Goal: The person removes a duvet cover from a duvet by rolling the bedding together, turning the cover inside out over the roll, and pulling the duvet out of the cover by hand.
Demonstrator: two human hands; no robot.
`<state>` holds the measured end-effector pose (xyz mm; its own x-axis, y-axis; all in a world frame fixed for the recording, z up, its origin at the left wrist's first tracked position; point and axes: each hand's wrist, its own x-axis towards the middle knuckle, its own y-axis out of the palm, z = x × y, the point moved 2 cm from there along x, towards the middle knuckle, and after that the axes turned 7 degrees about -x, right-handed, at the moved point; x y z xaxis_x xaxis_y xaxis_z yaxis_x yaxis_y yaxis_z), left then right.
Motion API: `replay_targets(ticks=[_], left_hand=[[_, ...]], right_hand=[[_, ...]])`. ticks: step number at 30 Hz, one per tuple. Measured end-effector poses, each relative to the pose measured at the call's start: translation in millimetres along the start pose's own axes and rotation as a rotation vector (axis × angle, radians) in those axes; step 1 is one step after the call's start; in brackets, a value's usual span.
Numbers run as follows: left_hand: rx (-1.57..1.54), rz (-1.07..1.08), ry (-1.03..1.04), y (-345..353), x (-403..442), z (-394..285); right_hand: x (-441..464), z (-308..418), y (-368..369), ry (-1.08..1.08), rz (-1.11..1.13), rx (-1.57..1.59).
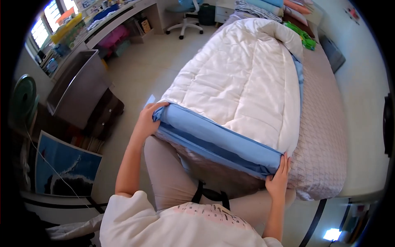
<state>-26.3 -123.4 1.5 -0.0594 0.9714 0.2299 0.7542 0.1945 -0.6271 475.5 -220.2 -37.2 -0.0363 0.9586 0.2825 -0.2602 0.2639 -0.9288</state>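
A white quilted comforter (236,78) lies spread along the bed, its far end folded over. Along its near edge runs a blue duvet cover (214,129), gathered into a long band with a dark fold below it. My left hand (150,117) grips the left corner of the blue cover, fingers wrapped over the bunched cloth. At the right corner, my right hand (279,175) pinches the cover, its fingers lying over the edge beside the comforter. More blue fabric shows under the comforter's right side. What lies inside the corners is hidden by my fingers.
A pinkish quilted bedspread (321,136) covers the bed beneath. Folded bedding (259,8) and a green item (302,37) lie at the far end. Left are a grey bin (78,90), a picture (66,164), a fan (24,94), a desk and an office chair (184,26).
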Motion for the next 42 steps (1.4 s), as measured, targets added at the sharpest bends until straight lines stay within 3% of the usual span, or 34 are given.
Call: replay_targets(ticks=[2, 4, 8, 10, 12, 14, 16, 17, 19, 20, 22, 24, 26, 28, 29, 32, 34, 35, 36, 37, 38, 40, 41, 42], left_hand=[[-0.007, 0.043, -0.025, -13.2, 10.7, 8.5], [-0.190, 0.227, -0.011, -14.1, 19.7, 30.2], [-0.444, 0.456, -0.169, -21.9, 31.1, 43.7], [-0.520, 0.465, -0.119, -25.8, 36.5, 45.0], [-0.600, 0.485, -0.065, -29.1, 46.0, 51.2], [-0.785, 0.490, 0.080, -40.4, 61.8, 59.1], [-0.862, 0.505, 0.041, -43.7, 73.9, 54.8], [-1.012, 0.525, -0.015, -43.2, 79.7, 54.1], [-1.146, 0.540, -0.035, -39.5, 88.0, 52.1], [-1.150, 0.567, -0.036, -37.7, 89.0, 47.7], [-1.307, 0.439, -0.072, -32.8, 88.9, 42.2], [-1.259, 0.421, -0.102, -20.9, 93.2, 60.0], [-1.204, 0.108, -0.230, -4.4, 84.2, 48.6], [-1.208, 0.181, -0.177, 4.3, 91.2, 57.1], [-1.223, 0.134, -0.274, 2.8, 91.3, 51.8], [-1.237, 0.122, -0.428, 2.8, 93.6, 55.8], [-1.242, 0.148, -0.482, 1.8, 100.9, 75.1], [-1.158, 0.125, -0.584, 9.7, 105.0, 101.4], [-1.071, 0.097, -0.686, 20.7, 102.8, 122.2], [-0.954, 0.042, -0.637, 31.8, 95.4, 121.0], [-0.951, 0.043, -0.636, 35.0, 93.5, 119.3], [-0.091, -0.217, -0.259, 27.3, 84.2, 82.9], [0.096, -0.453, -0.060, 29.6, 78.2, 57.6], [0.104, -0.460, -0.072, 28.7, 72.6, 41.6]], right_hand=[[1.7, 10.1, -1.5, 0.058, 0.027, 0.019], [6.4, 11.9, 0.0, 0.041, 0.058, 0.020], [12.6, 7.4, 2.9, 0.084, 0.029, -0.020], [21.9, -9.1, -2.4, 0.074, -0.001, -0.027], [35.9, -28.0, -12.4, 0.124, 0.112, 0.143], [50.5, -55.7, -18.2, 0.114, 0.018, 0.136], [67.0, -80.3, -28.2, 0.267, 0.190, 0.523], [71.9, -80.0, -34.8, 0.280, 0.185, 0.521], [90.1, -62.8, -56.3, 0.292, 0.290, 1.049], [93.9, -66.4, -52.8, 0.316, 0.275, 1.045], [93.3, -72.9, -38.7, 0.248, 0.450, 0.727], [80.9, -49.0, -33.4, 0.235, 0.366, 0.425], [64.1, -44.8, -7.8, -0.061, 0.125, 0.091], [60.5, -4.6, -23.4, -0.195, -0.066, -0.244], [58.8, -6.2, -20.9, -0.160, -0.063, -0.253], [67.5, -23.9, -18.2, -0.055, 0.047, -0.080], [85.8, -40.1, -27.3, 0.212, 0.336, 0.374], [93.5, -50.4, -27.7, 0.222, 0.331, 0.373], [98.5, -63.1, -20.0, 0.327, 0.391, 0.628], [99.1, -70.6, -10.5, 0.428, 0.448, 0.887], [96.6, -74.2, -0.9, 0.429, 0.448, 0.889], [90.0, -73.8, 14.2, 0.310, 0.382, 0.943], [85.5, -71.8, 16.2, 0.305, 0.392, 0.946], [80.4, -72.0, 12.3, 0.269, 0.157, 0.854]])
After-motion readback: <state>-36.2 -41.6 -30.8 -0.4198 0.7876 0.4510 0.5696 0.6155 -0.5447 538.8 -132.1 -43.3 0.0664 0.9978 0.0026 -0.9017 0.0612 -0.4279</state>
